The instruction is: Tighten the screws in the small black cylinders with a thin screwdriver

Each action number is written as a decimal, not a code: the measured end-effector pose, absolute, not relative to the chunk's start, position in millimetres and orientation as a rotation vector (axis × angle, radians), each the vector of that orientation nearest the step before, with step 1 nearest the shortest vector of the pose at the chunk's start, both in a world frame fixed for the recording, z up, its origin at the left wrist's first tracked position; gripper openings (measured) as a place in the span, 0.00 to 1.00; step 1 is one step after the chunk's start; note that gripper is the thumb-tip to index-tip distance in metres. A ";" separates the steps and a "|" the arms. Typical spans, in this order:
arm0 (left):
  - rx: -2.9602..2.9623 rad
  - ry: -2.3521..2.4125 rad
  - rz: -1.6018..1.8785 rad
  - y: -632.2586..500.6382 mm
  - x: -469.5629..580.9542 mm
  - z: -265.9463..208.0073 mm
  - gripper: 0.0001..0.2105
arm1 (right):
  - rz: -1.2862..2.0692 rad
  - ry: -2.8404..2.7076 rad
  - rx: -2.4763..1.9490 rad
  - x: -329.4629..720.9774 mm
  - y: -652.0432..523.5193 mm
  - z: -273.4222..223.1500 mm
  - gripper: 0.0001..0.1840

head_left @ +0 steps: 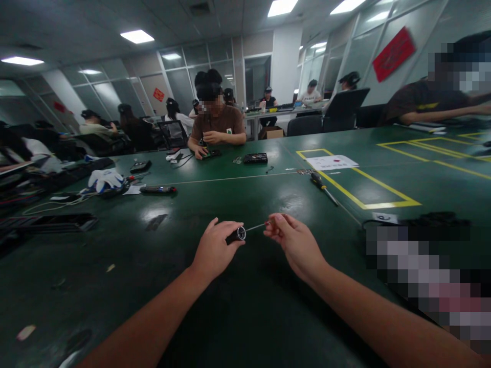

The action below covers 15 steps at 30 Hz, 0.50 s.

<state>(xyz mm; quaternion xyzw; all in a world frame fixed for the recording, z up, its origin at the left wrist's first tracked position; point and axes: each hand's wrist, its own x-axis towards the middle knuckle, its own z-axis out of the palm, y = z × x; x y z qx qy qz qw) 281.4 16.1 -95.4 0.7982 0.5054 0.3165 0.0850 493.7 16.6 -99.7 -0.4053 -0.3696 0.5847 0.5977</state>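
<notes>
Glass-partitioned workroom, ceiling panels lit; dark green worktable [238, 317] marked with a yellow tape rectangle [358, 179]. Seated co-worker [217, 120] opposite; white gloves [105, 179] far left; black-handled screwdriver [323, 187] near the tape. Low over the table near its front edge: left hand [215, 248] clenched round a short black cylindrical handle [236, 234], metal collar facing the camera. Right hand [293, 240] pinching a thin metal shaft [256, 226] projecting from that collar.

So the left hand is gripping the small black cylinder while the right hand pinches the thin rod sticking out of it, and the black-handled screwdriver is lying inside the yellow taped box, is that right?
Not quite. In the head view the screwdriver lies across the yellow tape line, its handle outside the box. The rest holds: left hand grips the black cylinder, right hand pinches the thin rod.
</notes>
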 end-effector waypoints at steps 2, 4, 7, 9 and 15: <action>2.394 1.497 0.956 17.0 281.6 -95.8 0.19 | 1.494 -0.708 -0.946 495.9 20.2 -97.2 0.10; 2.400 1.504 0.975 18.5 281.4 -95.6 0.18 | 1.633 -0.534 -0.940 500.4 24.9 -93.2 0.15; 2.380 1.536 0.959 20.0 280.9 -94.3 0.18 | 1.564 -0.492 -0.884 507.3 30.7 -88.9 0.14; 2.360 1.550 0.941 19.8 281.2 -93.2 0.18 | 1.493 -0.574 -0.868 509.4 31.5 -88.9 0.11; 2.323 1.552 0.963 17.6 282.7 -90.9 0.17 | 1.349 -0.867 -0.894 504.1 25.0 -96.2 0.14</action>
